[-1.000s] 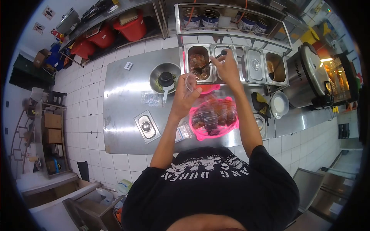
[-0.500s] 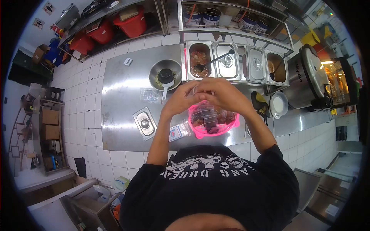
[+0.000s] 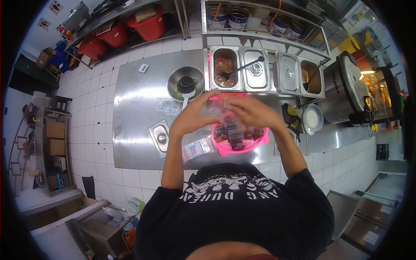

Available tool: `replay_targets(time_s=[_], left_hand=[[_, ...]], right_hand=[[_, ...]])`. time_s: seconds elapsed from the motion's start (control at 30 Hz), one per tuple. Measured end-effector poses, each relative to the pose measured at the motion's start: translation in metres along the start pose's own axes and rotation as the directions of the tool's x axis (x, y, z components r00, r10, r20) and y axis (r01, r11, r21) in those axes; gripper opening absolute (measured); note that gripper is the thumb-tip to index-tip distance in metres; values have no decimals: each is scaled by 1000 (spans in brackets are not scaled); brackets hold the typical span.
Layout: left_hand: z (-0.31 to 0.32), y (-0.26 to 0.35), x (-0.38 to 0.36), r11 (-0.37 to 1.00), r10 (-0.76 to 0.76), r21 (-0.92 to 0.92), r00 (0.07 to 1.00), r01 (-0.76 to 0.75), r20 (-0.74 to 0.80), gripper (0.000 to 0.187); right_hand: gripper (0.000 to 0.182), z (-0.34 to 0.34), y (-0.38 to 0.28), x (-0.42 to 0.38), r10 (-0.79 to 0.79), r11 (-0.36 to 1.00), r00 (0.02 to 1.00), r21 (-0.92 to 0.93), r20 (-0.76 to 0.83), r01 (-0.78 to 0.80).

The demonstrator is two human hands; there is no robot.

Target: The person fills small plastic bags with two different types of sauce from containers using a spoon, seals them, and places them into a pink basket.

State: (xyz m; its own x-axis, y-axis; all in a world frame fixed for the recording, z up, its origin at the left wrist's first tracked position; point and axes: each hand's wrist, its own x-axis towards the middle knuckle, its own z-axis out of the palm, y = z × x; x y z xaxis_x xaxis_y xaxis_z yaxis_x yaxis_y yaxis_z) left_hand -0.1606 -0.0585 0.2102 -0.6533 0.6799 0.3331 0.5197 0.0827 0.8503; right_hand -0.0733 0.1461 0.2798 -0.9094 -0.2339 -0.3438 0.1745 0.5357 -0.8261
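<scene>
Above the pink basket [image 3: 225,152], my right hand [image 3: 251,112] has its fingertips closed on a thin clear plastic bag [image 3: 220,104]. My left hand [image 3: 193,116] is just left of the bag, its thumb and fingers spread apart. Whether it touches the plastic is blurred. Dark packets in clear wrapping [image 3: 235,131] lie in the basket beneath both hands. A clear bag with a blue and white label [image 3: 196,149] rests on the steel table left of the basket.
A metal bowl [image 3: 174,79] with a black item and white-handled tool stands behind my left hand. Steel food pans [image 3: 224,65] line the back, some lidded. A small lidded pan [image 3: 160,138] sits left, a white bowl [image 3: 313,118] right, beside a large cooker [image 3: 344,86].
My hands have moved apart from their joined position. My left hand has shifted left and its fingers have spread, and the clear plastic between the hands shows more.
</scene>
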Motion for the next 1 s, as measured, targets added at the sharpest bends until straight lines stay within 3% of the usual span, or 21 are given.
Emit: replay_targets(time_s=[0.03, 0.1, 0.13, 0.17, 0.2, 0.27, 0.33, 0.37, 0.4, 0.43, 0.47, 0.5, 0.53, 0.6, 0.63, 0.7, 0.73, 0.8, 0.87, 0.93, 1.0], left_hand=[[-2, 2, 2, 1000, 0, -1, 1000, 0, 0, 47], [-6, 1, 9, 985, 100, -172, 914, -34, 393, 56], [-5, -5, 10, 985, 99, -171, 915, -33, 390, 56], [-3, -15, 12, 933, -6, -282, 795, 223, 607, 54], [-2, -21, 14, 821, -49, -313, 605, 478, 795, 53], [0, -17, 10, 765, -34, -379, 621, 520, 783, 47], [5, -22, -2, 691, -29, -446, 639, 569, 769, 41], [11, -35, -11, 651, -107, -504, 727, 567, 679, 37], [18, -43, -17, 616, -186, -564, 797, 550, 575, 32], [23, -42, -21, 613, -186, -567, 798, 550, 573, 32], [30, -40, -25, 530, -258, -662, 844, 531, 470, 28], [36, -40, -27, 448, -338, -747, 867, 491, 367, 25], [43, -46, -28, 448, -335, -744, 865, 496, 375, 25], [52, -61, -28, 145, -288, -888, 877, 437, 385, 30], [52, -61, -27, 146, -289, -889, 878, 434, 381, 30], [52, -60, -31, -92, -158, -934, 921, 346, 357, 36], [50, -59, -33, -91, -160, -935, 921, 344, 355, 36], [45, -57, -38, -90, -197, -940, 919, 328, 340, 39], [41, -68, -43, -6, -215, -954, 931, 300, 294, 38], [42, -71, -47, 67, -234, -959, 939, 274, 252, 38], [41, -65, -44, 214, -352, -939, 918, 270, 184, 37]], right_hand=[[28, 8, -3, -1, -7, 999, 999, 41, 31, 6], [36, 21, -5, 4, -39, 999, 995, -10, 90, 41], [36, 29, 2, 9, -41, 999, 995, -12, 92, 42], [33, 38, 11, 16, -171, 981, 981, -73, 90, 177], [32, 41, 15, 20, -299, 941, 950, -135, 92, 309], [41, 30, 0, 13, -256, 957, 961, -115, 103, 267], [47, 6, -12, 2, -11, 998, 999, 68, 51, 8], [51, -6, 5, 7, 101, 991, 968, 114, -229, -76], [56, -18, 24, 18, 212, 974, 848, 174, -486, -144], [61, -24, 31, 29, 20, 999, 502, 1, -864, -37], [61, -37, 47, 43, -52, 994, 320, -80, -946, -76], [56, -50, 53, 53, 45, 987, 342, -12, -939, -163], [56, -58, 65, 68, 51, 986, 336, -6, -940, -166], [45, -68, 88, 95, -101, 994, 397, -80, -912, 69], [45, -68, 82, 98, -104, 994, 399, -82, -911, 72], [37, -63, 71, 106, -71, 968, 630, 99, -774, 231], [37, -60, 66, 105, -72, 968, 632, 100, -772, 232], [34, -51, 57, 96, -102, 991, 792, -129, -602, 29], [29, -49, 49, 87, -192, 973, 789, -215, -583, 78], [23, -49, 42, 76, -274, 960, 637, -162, -721, 229], [18, -44, 64, 85, -371, 928, 587, -261, -719, 267]])
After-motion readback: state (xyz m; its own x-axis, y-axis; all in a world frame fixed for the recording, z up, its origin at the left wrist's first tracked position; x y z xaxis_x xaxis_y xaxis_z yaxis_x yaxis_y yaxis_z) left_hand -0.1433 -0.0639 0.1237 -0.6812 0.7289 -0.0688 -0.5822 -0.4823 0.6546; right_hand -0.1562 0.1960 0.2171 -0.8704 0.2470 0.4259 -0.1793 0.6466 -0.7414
